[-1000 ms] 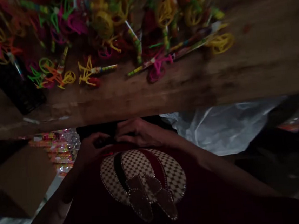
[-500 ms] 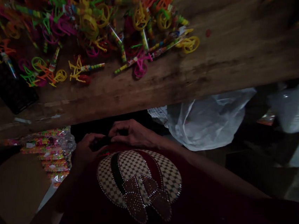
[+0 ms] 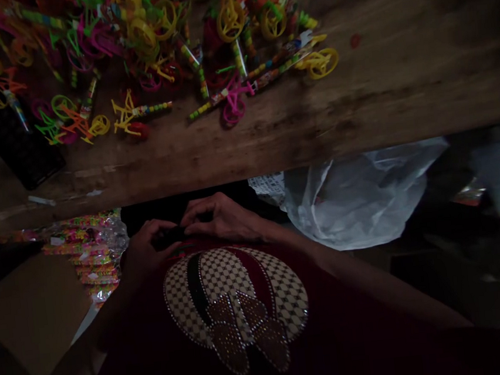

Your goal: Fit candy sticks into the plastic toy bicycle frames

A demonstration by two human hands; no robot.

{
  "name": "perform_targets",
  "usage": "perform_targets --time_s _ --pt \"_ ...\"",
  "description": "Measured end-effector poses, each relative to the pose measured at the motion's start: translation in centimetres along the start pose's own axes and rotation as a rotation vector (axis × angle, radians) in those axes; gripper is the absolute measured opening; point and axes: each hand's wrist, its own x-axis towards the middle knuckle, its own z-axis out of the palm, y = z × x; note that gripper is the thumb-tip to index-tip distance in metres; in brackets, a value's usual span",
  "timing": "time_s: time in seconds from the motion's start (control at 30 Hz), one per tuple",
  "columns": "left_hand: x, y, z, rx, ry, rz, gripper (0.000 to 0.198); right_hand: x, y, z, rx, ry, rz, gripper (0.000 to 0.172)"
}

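Observation:
Both hands are close together at my waist, below the table edge and over the dark red shirt [image 3: 333, 321] with its checked, studded patch. My left hand [image 3: 147, 244] has its thumb and fingers curled toward each other around a dark gap. Facing it, my right hand [image 3: 217, 217] is bent inward, its fingertips drawn in toward the thumb. Something dark lies between the fingertips of the two hands, too dim to make out. On the wooden table [image 3: 378, 98] in front is a heap of small plastic toy bicycles [image 3: 235, 97] with candy-filled tubes, apart from both hands.
A black plastic basket [image 3: 30, 155] stands at the table's left. Packed bright candy strips [image 3: 92, 255] hang or lie below the edge, beside a cardboard box [image 3: 41, 314]. A white plastic bag [image 3: 358, 206] hangs under the table at right. A small red ring [image 3: 355, 40] lies on the wood.
The view has shifted slightly, so the bag and the shirt's patch sit a little farther right. Both hands keep nearly the same pose at the waist. The toys lie as before.

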Motion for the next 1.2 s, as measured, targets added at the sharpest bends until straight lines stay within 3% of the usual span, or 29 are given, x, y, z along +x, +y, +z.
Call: perform_targets --time_s 0.23,0.5,0.67,0.83,1.03,1.2 --pt "0.7 0.5 -0.6 -0.006 -0.065 -0.009 0.026 1.0 -1.5 -0.3 -0.028 -0.087 0.272 0.019" --pt "0.7 -0.1 -1.0 0.016 -0.141 0.094 0.024 3.1 -1.9 -0.8 0.061 -0.268 0.315 0.013" --pt "0.8 -0.2 -1.1 0.055 -0.189 0.103 0.021 3.4 -2.6 -0.7 -0.015 -0.292 0.372 0.009" --pt "0.9 0.0 -1.3 0.059 -0.219 0.097 0.024 2.9 -2.7 -0.5 -0.150 -0.277 0.286 0.008" --pt "0.1 1.0 -0.4 0.064 -0.062 -0.003 0.029 -0.6 -0.5 -0.7 -0.336 0.000 -0.114 0.008" --pt "0.1 1.0 -0.1 -0.007 -0.025 0.055 0.031 -2.3 0.4 -0.9 -0.425 -0.048 -0.137 0.017"
